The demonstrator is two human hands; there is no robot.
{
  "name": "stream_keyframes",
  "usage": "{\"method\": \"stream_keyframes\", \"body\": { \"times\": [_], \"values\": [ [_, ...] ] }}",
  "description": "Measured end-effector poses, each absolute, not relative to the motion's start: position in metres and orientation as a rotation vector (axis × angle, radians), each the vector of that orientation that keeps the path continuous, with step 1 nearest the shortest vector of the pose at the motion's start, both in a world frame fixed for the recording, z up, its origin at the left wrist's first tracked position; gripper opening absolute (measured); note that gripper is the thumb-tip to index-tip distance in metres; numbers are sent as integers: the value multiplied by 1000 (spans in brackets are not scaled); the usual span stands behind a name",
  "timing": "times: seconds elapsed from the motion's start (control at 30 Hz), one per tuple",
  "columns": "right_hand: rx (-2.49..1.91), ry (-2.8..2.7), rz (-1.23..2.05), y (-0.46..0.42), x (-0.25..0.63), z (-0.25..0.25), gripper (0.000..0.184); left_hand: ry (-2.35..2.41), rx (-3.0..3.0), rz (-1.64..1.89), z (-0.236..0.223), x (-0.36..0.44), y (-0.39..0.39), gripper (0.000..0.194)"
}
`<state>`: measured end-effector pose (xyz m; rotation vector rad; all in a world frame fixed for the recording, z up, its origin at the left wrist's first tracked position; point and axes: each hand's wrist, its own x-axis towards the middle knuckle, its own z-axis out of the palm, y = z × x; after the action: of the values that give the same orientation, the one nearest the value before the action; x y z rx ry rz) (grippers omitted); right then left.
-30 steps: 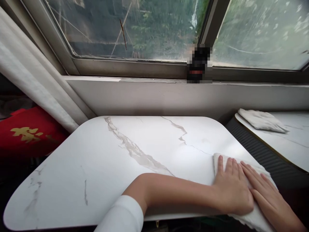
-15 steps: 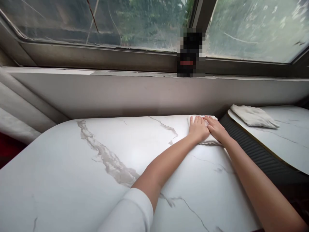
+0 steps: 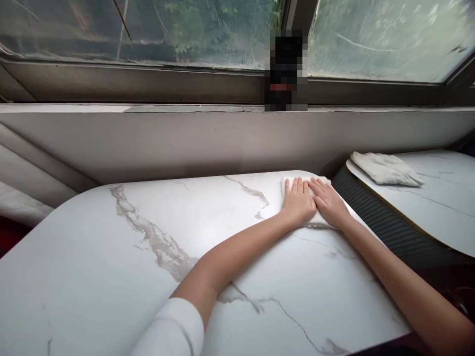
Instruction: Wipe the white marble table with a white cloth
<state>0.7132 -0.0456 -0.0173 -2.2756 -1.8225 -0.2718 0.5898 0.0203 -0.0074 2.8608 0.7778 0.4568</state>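
Note:
My left hand (image 3: 300,201) lies flat with its fingers stretched forward on a folded white cloth (image 3: 319,221) at the far right corner of the table. Beside it, my right hand (image 3: 329,202) presses on the same cloth, fingers extended and angled toward the left hand. The two hands touch or nearly touch. Much of the cloth is hidden under them; its edges show around the fingertips and below the palms. Beneath is a white marble-patterned tabletop (image 3: 111,267) with grey-brown veins.
A second marble-patterned table (image 3: 449,212) stands at the right, with another crumpled white cloth (image 3: 386,169) on its near corner. Between the tables is a dark ribbed surface (image 3: 374,207). A wall (image 3: 208,141) with windows (image 3: 222,34) rises behind; a pixelated dark object (image 3: 285,71) stands on the sill.
Both hands have slid the cloth slightly toward me, away from the table's far edge. The view has shifted a little, so the surroundings sit further left and higher.

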Motion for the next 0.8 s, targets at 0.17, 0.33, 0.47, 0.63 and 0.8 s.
{"method": "stream_keyframes", "body": {
  "times": [0.17, 0.33, 0.47, 0.63, 0.8],
  "values": [
    [-2235, -1803, -395, -127, 648, -20, 58, 571, 2927, 412, -1, 527, -41, 55],
    [-2165, -1842, -454, -192, 570, -18, 68, 376, 2943, 391, 5, 453, -88, 56],
    [-2134, -1887, -451, -205, 533, -15, 70, 317, 2963, 382, 7, 414, -97, 57],
    [-2148, -1936, -429, -172, 533, -16, 69, 390, 2948, 359, 2, 410, -73, 57],
    [-2205, -1896, -316, -88, 558, -14, 57, 662, 2893, 342, -4, 438, -10, 55]
  ]
}}
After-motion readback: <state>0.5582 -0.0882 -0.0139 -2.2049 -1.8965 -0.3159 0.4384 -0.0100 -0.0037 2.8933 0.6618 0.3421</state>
